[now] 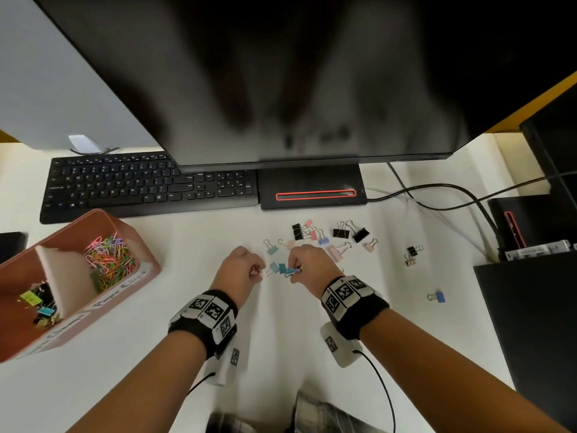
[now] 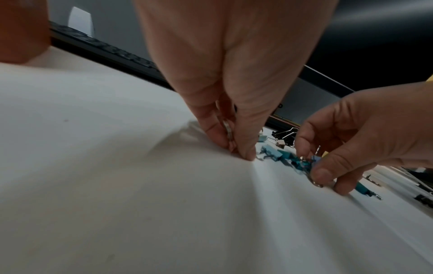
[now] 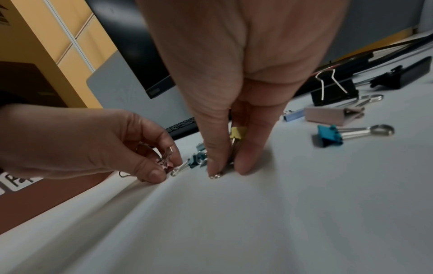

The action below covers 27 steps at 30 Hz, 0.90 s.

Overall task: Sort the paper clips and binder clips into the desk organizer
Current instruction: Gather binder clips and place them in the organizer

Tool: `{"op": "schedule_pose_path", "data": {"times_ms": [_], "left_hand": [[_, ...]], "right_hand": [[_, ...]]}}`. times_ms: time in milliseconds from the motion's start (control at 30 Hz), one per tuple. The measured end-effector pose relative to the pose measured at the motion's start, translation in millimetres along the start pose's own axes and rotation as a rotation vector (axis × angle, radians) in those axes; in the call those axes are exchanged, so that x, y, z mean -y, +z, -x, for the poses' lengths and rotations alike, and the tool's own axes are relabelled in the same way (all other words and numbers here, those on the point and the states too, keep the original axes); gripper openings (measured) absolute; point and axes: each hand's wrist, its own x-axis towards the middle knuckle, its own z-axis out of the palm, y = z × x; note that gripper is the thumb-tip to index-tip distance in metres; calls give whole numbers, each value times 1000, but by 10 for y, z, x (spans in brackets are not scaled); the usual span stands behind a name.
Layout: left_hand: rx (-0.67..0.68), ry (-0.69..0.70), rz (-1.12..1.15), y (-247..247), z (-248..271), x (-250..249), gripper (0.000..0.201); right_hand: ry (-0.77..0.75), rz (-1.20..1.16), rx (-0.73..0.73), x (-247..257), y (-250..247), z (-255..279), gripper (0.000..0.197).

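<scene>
My left hand (image 1: 254,271) pinches a small pink binder clip (image 3: 167,166) against the white desk; its fingers (image 2: 246,153) are curled down onto it. My right hand (image 1: 293,271) pinches a yellow binder clip (image 3: 237,133) by its wire handles, fingertips (image 3: 246,166) touching the desk. Between the hands lie blue binder clips (image 1: 281,267). More binder clips in black, pink and beige (image 1: 321,235) are scattered beyond the right hand. The brown desk organizer (image 1: 146,254) stands at the left, with coloured paper clips (image 1: 109,260) in its far compartment and binder clips (image 1: 37,304) in its near one.
A black keyboard (image 1: 150,185) and a monitor base (image 1: 312,185) lie behind the clips under a large dark monitor (image 1: 281,73). Cables (image 1: 452,198) run right toward black boxes (image 1: 530,323). A lone blue clip (image 1: 438,296) and two small clips (image 1: 412,256) lie to the right.
</scene>
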Motion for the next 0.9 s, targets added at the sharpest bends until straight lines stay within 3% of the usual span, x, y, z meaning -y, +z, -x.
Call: {"op": "schedule_pose_path", "data": {"times_ms": [167, 433, 567, 733, 900], "left_hand": [[-41, -50, 53, -83, 151, 113, 16], [-71, -51, 78, -389, 544, 279, 12], [-81, -16, 116, -671, 812, 310, 14], [-213, -19, 140, -1274, 1243, 507, 17], [-412, -155, 44, -1997, 1620, 949, 18]], "right_hand": [[-8, -25, 4, 149, 157, 59, 34], [-4, 141, 125, 460, 348, 53, 28], [-56, 121, 116, 628, 463, 85, 23], [-232, 14, 81, 1124, 515, 179, 17], [-462, -81, 7, 2157, 631, 111, 17]]}}
